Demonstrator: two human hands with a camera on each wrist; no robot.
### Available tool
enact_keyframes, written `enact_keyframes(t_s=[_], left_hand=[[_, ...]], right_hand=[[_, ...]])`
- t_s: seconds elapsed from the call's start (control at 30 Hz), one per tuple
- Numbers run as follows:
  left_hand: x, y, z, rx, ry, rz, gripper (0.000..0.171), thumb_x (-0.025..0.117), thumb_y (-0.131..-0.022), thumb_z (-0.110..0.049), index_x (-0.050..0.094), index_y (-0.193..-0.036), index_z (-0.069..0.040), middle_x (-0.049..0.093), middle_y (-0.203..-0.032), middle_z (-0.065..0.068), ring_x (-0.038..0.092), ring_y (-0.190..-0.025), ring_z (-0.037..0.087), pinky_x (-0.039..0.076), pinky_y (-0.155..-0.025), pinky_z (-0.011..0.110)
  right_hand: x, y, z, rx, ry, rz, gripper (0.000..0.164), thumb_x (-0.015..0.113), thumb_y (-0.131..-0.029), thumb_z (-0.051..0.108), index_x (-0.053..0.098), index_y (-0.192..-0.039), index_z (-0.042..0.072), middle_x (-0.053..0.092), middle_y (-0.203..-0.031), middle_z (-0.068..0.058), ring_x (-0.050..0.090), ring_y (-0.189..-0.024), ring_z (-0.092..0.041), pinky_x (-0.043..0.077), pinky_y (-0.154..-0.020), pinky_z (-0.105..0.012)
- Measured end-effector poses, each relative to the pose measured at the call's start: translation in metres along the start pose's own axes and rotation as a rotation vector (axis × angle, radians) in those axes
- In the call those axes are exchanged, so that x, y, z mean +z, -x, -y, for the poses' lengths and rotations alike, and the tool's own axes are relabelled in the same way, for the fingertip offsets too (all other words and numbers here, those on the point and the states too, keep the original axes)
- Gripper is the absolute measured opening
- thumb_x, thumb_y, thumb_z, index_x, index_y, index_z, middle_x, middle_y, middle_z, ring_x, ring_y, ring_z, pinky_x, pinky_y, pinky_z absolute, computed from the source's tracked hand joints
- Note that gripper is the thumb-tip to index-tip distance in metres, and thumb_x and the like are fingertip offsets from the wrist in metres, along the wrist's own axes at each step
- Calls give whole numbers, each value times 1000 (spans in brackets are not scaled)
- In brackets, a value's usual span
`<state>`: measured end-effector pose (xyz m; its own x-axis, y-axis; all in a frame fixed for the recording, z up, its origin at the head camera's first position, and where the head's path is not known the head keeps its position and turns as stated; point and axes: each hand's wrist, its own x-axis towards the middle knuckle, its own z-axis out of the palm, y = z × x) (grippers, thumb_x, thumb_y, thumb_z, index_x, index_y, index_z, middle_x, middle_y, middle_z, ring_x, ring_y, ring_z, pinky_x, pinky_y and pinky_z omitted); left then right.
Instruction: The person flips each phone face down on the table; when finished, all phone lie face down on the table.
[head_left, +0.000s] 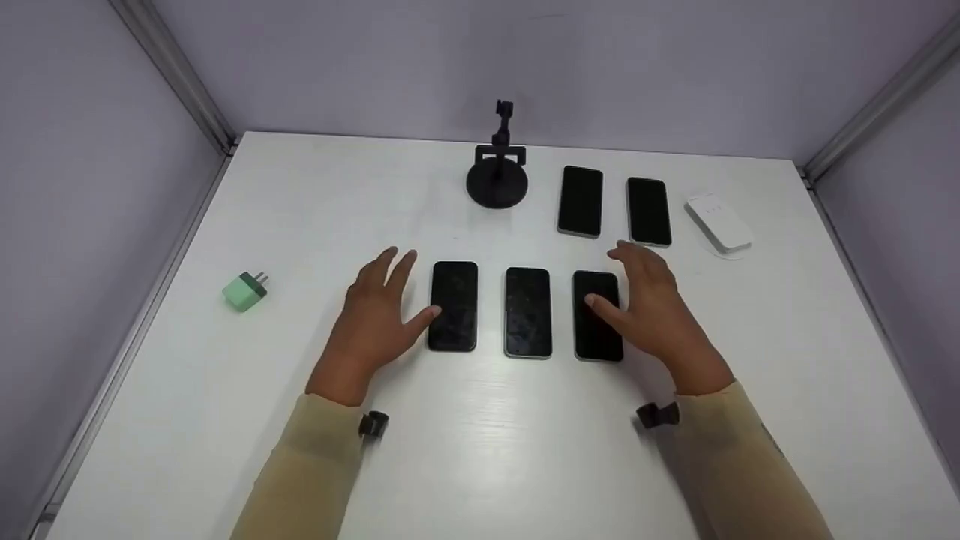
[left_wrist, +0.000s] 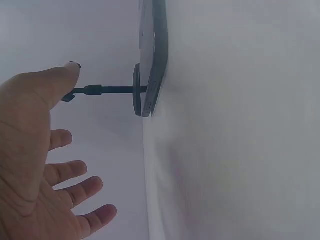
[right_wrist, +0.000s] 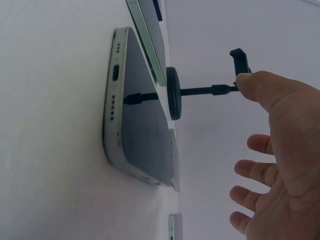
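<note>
We record one left hand, raised above the worktop, its back toward the head view, fingers spread and holding nothing, thumb overlapping, in that view, the left edge of the left front phone. One right hand, likewise raised, fingers apart and holding nothing, thumb over the right front phone; each wrist view shows us a gap between thumb and phone. One middle front phone, between these two; all three flat, dark faces up, in a row parted by narrow strips of worktop. One larger rear phone and one smaller rear phone, side by side beyond the row; right of them, a white slab, set askew. One black stand, round-based, upright, near the back edge. One green plug, near the left edge. We note a broad stretch of worktop between the forearms.
</note>
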<state>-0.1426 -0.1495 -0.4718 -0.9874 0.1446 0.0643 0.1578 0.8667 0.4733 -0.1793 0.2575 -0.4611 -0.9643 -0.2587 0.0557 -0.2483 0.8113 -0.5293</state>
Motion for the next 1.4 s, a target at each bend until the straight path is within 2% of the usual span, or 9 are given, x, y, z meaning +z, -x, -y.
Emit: enact_keyframes(t_s=[0.1,0.2,0.33,0.5,0.67,0.9,1.03,1.2,1.4], left_hand=[[6,2,-4,21,-20,7,87,69,-104,-54,33,-173,-15,30,-177,20,31,-163,44,29,-131,63],[12,2,-8,40,-52,15,85,69,-104,-56,37,-170,-13,34,-175,21,31,-163,43,23,-132,66],[19,-1,-15,42,-71,38,83,69,-103,-58,42,-167,-12,36,-175,19,28,-165,42,16,-133,69],[25,-6,-25,51,-83,83,84,69,-102,-60,45,-165,-11,35,-177,17,24,-167,42,13,-134,68],[31,-10,-31,63,-65,108,85,76,-99,-56,46,-165,-10,35,-177,17,26,-167,41,15,-135,64],[40,-11,-39,52,85,117,82,86,-95,-40,48,-162,-11,33,-177,16,32,-164,37,34,-131,51],[42,-11,-39,37,109,133,81,88,-94,-36,49,-161,-12,33,-177,13,34,-163,35,38,-129,50],[44,-14,-42,51,94,156,78,89,-94,-35,52,-159,-12,36,-175,13,39,-161,36,39,-128,50],[48,-14,-39,106,28,134,74,90,-93,-37,58,-154,-11,44,-171,16,43,-159,38,33,-131,52]], right_hand=[[4,-8,8,-40,12,29,75,73,-105,43,39,-161,7,26,-178,-20,20,-166,-45,23,-130,-69],[7,-16,17,-70,31,71,84,72,-106,45,30,-168,8,29,-177,-17,14,-169,-43,20,-132,-70],[12,-27,31,-89,63,135,87,69,-107,49,25,-172,11,26,-180,-13,8,-171,-40,20,-131,-71],[22,-40,47,-146,106,199,76,66,-108,49,37,-168,12,14,-185,-5,6,-171,-38,19,-133,-68],[32,-53,57,-204,128,236,70,69,-108,46,42,-165,14,20,-184,-3,9,-171,-37,17,-135,-64],[37,-64,61,-220,108,261,68,77,-104,37,45,-160,15,38,-176,-8,17,-169,-38,18,-136,-60],[42,-72,63,-253,111,267,67,80,-102,31,47,-158,13,43,-173,-13,23,-167,-41,16,-136,-58],[47,-83,64,-291,143,279,65,82,-101,26,50,-155,11,45,-171,-16,28,-164,-46,18,-135,-60],[52,-95,68,-236,197,359,65,83,-99,20,53,-157,17,40,-175,-12,23,-166,-46,13,-135,-62]])
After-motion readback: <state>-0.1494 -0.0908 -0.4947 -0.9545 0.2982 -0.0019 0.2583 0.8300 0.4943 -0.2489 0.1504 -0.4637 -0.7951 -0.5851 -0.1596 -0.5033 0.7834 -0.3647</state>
